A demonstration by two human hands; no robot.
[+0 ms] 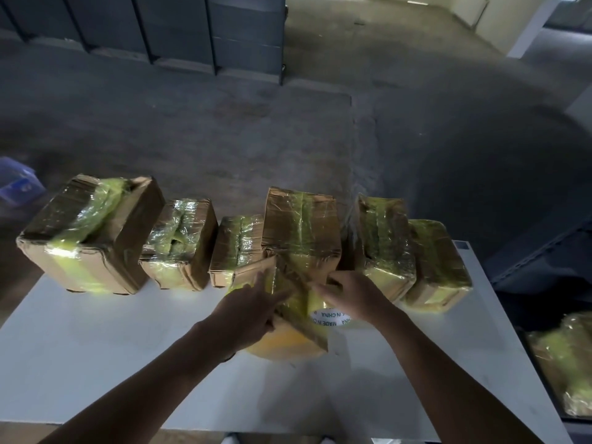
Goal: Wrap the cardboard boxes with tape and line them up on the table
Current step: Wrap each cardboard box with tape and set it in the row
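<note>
Wrapping step in hand: a small box [282,293], already streaked with yellowish tape, is held tilted directly over the tape roll [330,318] on the white table [96,363]. The left hand [246,310] has its fingers curled round the box's left side and the right hand [350,293] grips its right end, though I cannot tell whether a tape end sits under them. Beyond the roll, wrapped boxes [301,229] stand in a row along the table's far edge; judging by this, the next move calls for smoothing the last strip down, then setting this box in line, where free room looks scant.
</note>
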